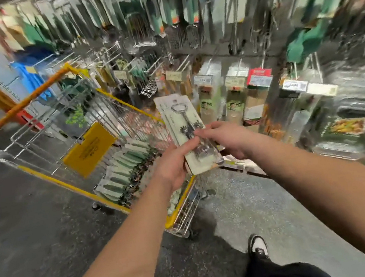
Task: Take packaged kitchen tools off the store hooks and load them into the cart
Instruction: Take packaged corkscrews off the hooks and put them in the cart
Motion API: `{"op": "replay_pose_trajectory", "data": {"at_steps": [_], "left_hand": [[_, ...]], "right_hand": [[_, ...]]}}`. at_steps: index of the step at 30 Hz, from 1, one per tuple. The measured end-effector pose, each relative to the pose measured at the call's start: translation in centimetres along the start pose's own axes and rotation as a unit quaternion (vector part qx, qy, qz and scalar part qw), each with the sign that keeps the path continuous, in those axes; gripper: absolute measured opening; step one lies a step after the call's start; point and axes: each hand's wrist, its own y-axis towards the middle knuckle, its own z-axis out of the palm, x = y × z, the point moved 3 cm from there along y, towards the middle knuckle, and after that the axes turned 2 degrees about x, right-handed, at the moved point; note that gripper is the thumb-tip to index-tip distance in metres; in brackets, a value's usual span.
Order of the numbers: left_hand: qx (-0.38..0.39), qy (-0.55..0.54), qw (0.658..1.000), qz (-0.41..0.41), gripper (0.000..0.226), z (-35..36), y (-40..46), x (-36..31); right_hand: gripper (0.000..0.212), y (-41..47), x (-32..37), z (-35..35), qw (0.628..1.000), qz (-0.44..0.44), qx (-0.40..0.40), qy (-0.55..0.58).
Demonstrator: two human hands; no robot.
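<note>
We stand beside one wire cart [107, 107] with yellow rims, and behind it is the hook wall [205, 24] with many hanging tools, too blurred for us to count. In the cart lies already a row of green-and-white packages [123, 170]; they overlap, so we cannot give an exact number, only that they are many. Just above the near corner of the cart we hold the carded packs [187, 135] with a metal tool under clear plastic. At the top edge we see at least two cards stacked, maybe more. We judge them light and stiff, but slippery one against another, so a firm pinch across the lower half is best. Our left hand [174, 164] grips the lower edge from below, thumb on front. Our right hand [227, 137] pinches the stack from the right side.
</note>
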Motion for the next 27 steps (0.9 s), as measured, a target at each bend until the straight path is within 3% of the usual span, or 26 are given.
{"op": "replay_pose_trajectory", "data": {"at_steps": [2,5,8,12,15,17,20,22,27], "left_hand": [[0.034,0.01,0.999,0.011,0.045,3.4,0.2,-0.3],[0.068,0.03,0.997,0.023,0.055,9.1,0.7,-0.4],[0.106,0.068,0.992,0.023,0.065,15.5,0.9,0.2],[0.169,0.128,0.977,0.036,0.051,25.7,0.5,2.2],[0.195,0.171,0.965,0.035,0.035,33.8,-0.3,4.6],[0.223,0.191,0.955,0.047,0.037,39.7,-0.9,6.4],[0.273,0.235,0.931,0.058,0.048,48.8,-2.2,9.3],[0.306,0.259,0.914,0.059,0.038,54.4,-3.3,10.9],[0.357,0.318,0.873,0.092,0.039,65.8,-5.9,12.8]], "right_hand": [[0.036,-2.2,-0.5,-3.1,1.0,-0.006,-0.028,0.011],[0.037,-6.2,-1.5,-8.0,0.998,-0.011,-0.069,0.008],[0.052,-9.9,-3.3,-13.5,0.994,-0.005,-0.107,-0.016],[0.077,-15.5,-6.1,-21.2,0.984,0.029,-0.157,-0.08],[0.084,-20.1,-9.5,-27.6,0.977,0.062,-0.191,-0.078],[0.092,-23.5,-12.1,-32.1,0.97,0.074,-0.207,-0.1],[0.076,-29.2,-16.1,-38.6,0.958,0.097,-0.241,-0.119],[0.067,-32.7,-18.9,-42.7,0.95,0.12,-0.267,-0.109],[0.07,-40.6,-22.1,-50.2,0.936,0.14,-0.31,-0.086]]}}
